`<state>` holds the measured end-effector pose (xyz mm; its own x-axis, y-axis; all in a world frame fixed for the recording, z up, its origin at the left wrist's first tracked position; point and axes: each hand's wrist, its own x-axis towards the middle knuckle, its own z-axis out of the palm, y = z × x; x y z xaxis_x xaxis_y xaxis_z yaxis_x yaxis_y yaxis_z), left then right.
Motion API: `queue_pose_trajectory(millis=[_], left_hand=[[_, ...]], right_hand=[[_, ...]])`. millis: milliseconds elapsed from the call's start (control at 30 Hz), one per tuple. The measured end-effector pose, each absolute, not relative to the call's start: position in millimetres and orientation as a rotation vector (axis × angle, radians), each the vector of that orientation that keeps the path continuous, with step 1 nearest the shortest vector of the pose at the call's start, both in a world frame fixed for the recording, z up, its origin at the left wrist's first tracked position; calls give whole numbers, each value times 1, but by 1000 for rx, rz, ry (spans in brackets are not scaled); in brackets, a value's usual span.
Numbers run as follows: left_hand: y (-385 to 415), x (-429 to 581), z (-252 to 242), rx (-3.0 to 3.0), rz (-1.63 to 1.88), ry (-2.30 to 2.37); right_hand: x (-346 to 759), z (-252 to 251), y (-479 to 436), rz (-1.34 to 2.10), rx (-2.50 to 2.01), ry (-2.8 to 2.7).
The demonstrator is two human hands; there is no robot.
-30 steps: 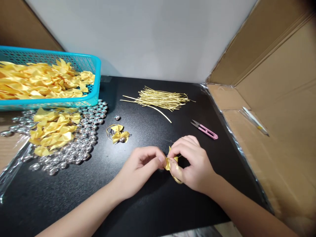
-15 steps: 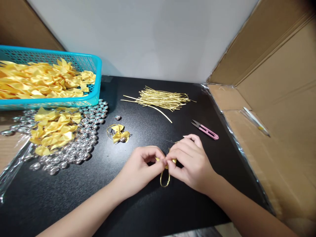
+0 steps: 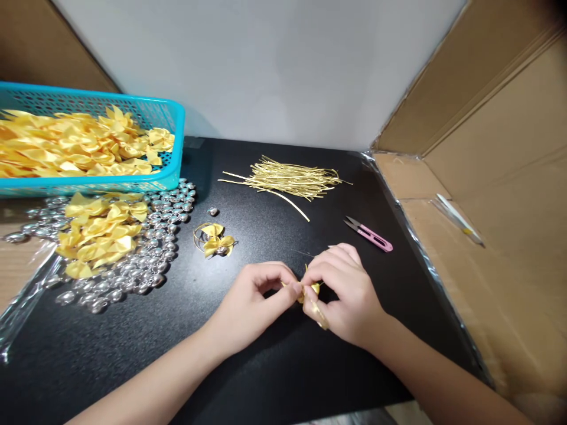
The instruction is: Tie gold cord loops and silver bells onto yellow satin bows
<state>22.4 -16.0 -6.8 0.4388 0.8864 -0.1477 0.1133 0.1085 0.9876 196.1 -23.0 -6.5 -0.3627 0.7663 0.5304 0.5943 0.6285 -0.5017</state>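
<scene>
My left hand pinches a small yellow ribbon bow between thumb and forefinger, just above the black table. My right hand closes on the same bow from the other side, the fingertips of both hands meeting. A loop of gold cord from the bow lies against my right thumb. Most of the bow is hidden by my fingers. A thin needle-like line shows beside my right fingers; its other end is hidden. To the left of my hands lie yellow bows with gold cord loops and silver bells.
A turquoise basket full of yellow bows stands at the back left. Before it are loose yellow bows and many silver bells. Gold cords lie at the back, pink thread snips to the right. Cardboard walls border the table.
The gold cord loop, which hung down below the bow, has swung right and now lies against my right thumb. Both hands keep nearly the same place.
</scene>
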Motion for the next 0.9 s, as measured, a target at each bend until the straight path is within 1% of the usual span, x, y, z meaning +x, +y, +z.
queue_pose_trajectory(millis=[367, 467, 700, 900], left_hand=[[-17, 25, -9, 1253, 692, 1120], [-17, 26, -10, 1215, 697, 1144], [-20, 27, -10, 1250, 746, 1106], [-22, 26, -11, 1309, 761, 1092]], right_hand=[[195, -12, -27, 51, -1065, -2205], [192, -12, -29, 76, -1085, -2180], [192, -9, -30, 253, -1148, -2111], [193, -5, -29, 184, -1143, -2154]])
